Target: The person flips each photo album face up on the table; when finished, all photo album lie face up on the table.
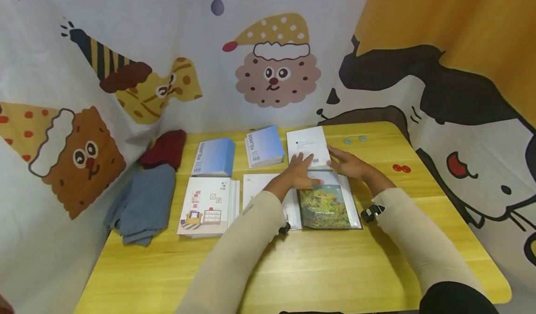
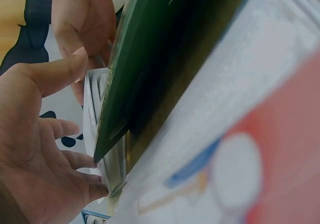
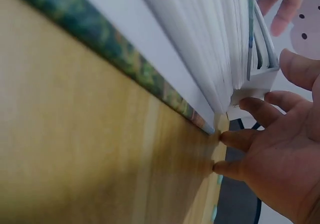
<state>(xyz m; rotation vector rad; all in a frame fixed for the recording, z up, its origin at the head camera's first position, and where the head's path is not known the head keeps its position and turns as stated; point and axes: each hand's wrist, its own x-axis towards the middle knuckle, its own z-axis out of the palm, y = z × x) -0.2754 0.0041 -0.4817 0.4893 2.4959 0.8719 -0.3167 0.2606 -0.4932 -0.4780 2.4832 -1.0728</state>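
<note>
The far right white book (image 1: 304, 141) has tiny dark words. Left hand (image 1: 298, 173) and right hand (image 1: 351, 163) touch it, fingers spread.

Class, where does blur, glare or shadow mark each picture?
Head view: pale sheen on the yellow table, shadow beside the right sleeve; left wrist view: red print at lower right blurred; right wrist view: patterned album cover soft, shadow dimming the table.

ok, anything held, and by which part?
No clear grip shows: left hand at the near edge of the white book, right hand at its right edge. Whether they squeeze it can't be told.
</note>
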